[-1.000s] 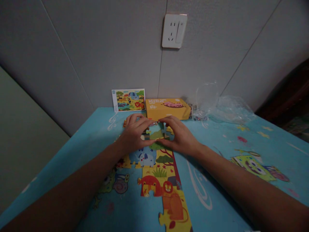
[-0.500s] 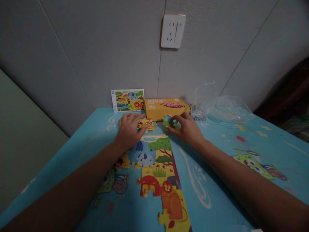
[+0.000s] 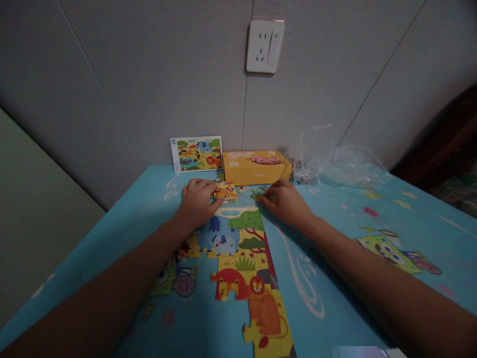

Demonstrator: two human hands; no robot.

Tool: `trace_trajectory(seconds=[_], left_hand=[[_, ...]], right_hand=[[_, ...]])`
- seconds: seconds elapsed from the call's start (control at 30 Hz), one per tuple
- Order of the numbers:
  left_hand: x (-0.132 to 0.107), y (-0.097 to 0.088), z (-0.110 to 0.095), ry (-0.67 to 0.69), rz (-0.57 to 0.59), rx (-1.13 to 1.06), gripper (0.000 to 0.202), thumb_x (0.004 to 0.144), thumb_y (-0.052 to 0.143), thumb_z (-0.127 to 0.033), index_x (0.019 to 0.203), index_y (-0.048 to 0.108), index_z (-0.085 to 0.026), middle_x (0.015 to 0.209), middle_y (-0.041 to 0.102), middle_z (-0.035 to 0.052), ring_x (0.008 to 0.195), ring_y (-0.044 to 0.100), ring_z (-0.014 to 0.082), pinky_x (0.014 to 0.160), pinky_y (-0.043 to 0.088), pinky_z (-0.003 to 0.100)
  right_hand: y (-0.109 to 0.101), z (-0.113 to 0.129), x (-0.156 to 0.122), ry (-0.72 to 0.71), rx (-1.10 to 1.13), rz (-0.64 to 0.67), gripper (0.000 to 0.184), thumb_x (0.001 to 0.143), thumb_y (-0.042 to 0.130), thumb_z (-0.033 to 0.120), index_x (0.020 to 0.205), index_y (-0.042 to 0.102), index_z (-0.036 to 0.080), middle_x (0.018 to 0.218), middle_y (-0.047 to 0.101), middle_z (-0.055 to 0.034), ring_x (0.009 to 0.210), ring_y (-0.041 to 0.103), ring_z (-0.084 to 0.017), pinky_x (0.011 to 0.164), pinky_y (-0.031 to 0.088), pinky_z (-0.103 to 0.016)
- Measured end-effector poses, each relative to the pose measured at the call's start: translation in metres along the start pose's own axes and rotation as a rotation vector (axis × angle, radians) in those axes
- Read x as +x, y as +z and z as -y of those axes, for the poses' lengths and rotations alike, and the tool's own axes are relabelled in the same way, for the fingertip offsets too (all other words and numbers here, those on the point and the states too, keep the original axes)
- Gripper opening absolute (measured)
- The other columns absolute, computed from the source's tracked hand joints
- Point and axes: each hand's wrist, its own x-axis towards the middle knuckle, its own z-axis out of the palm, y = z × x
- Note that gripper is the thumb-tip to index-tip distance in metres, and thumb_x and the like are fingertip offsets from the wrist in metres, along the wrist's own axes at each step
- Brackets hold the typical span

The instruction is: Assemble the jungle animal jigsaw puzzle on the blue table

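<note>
A partly joined animal jigsaw (image 3: 242, 248) lies on the blue cartoon tablecloth (image 3: 335, 258), running from the near edge toward the wall. My left hand (image 3: 197, 201) rests beyond its far end, fingers closed on a yellow-orange puzzle piece (image 3: 224, 191). My right hand (image 3: 286, 201) lies to the right, fingertips pinching a green puzzle piece (image 3: 259, 195) flat against the cloth. A few loose pieces (image 3: 244, 189) sit between the two hands.
A yellow puzzle box (image 3: 255, 167) stands at the wall behind my hands. A reference picture card (image 3: 196, 154) leans against the wall to its left. Crumpled clear plastic bags (image 3: 343, 164) lie at the back right. A wall socket (image 3: 264, 47) is above.
Both hands left the joined puzzle's top and moved toward the box. The left took a yellow-orange piece, the right a green piece, which has since come down onto the cloth.
</note>
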Motion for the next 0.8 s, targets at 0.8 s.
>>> trace_trajectory(seconds=[0.8], left_hand=[[0.0, -0.007, -0.004, 0.015, -0.095, -0.079, 0.033, 0.08, 0.052, -0.016, 0.11, 0.066, -0.019, 0.092, 0.068, 0.0063, 0.096, 0.055, 0.0277, 0.09, 0.044, 0.046]], right_hand=[[-0.003, 0.015, -0.002, -0.093, 0.17, -0.031, 0.019, 0.087, 0.058, 0.024, 0.09, 0.075, 0.017, 0.091, 0.065, -0.0129, 0.086, 0.062, -0.025, 0.082, 0.051, -0.046]])
